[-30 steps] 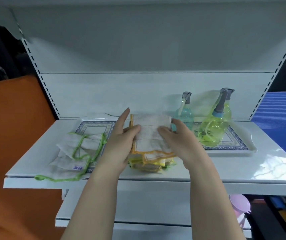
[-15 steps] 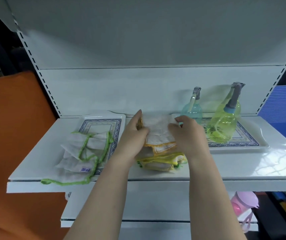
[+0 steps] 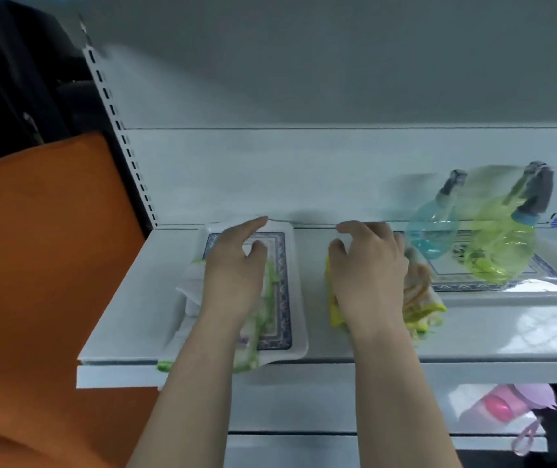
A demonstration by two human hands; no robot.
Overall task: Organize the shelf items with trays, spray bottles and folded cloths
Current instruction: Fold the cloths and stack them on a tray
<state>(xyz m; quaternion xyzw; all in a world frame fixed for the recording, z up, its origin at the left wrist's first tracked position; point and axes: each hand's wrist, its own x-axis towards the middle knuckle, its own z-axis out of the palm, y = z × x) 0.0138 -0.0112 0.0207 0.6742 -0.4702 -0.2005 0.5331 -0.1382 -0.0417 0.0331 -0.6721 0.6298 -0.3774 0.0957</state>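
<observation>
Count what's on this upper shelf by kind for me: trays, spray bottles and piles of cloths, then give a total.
Trays: 2, the left tray and the right tray
Spray bottles: 2, the blue bottle and the green bottle, both on the right tray
Cloth piles: 2, the green-trimmed cloth on the left tray and the yellow-edged stack between the trays
Total: 6

We see cool, even, fairly bright light. The shelf (image 3: 128, 298) glares white in patches at 4 o'clock, and the right tray (image 3: 540, 288) carries a bright sheen along its near rim. The back panel (image 3: 304, 79) dims to grey at 12 o'clock, and the corner at 10 o'clock is almost black. Motion blur softens everything, worst at 3 o'clock, where the blue bottle (image 3: 434, 231) and green bottle (image 3: 503, 244) streak and double. The upright (image 3: 118, 130) leans with wide-angle bend. Shadows are faint.
</observation>
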